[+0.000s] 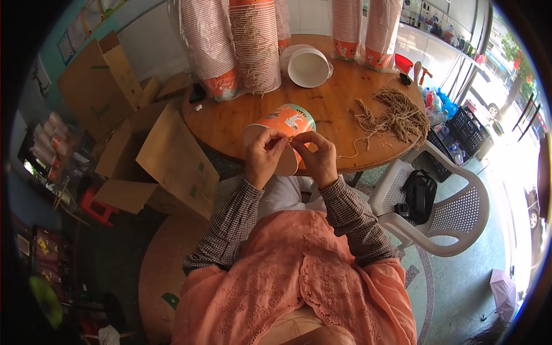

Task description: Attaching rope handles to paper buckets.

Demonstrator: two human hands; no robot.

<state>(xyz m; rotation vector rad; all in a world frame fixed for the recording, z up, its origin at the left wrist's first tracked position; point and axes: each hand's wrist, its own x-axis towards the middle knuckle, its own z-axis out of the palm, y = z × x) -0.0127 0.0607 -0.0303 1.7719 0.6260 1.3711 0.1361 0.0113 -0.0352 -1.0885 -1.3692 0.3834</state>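
Observation:
An orange paper cup [286, 121] with a printed pattern lies tipped on its side at the near edge of the round wooden table [333, 109]. My left hand [263, 156] grips the cup at its rim. My right hand [317, 158] pinches a thin piece of tan twine [347, 154] against the cup's rim; the twine trails right over the table edge. Both thumbs and forefingers meet at the rim. A loose heap of twine pieces [397, 115] lies on the table to the right.
Tall stacks of cups [256, 46] in plastic sleeves stand at the table's back, beside a white cup [309, 67] on its side. A white plastic chair [443, 213] holding a black bag stands on the right. Flattened cardboard boxes [167, 167] lie on the floor at left.

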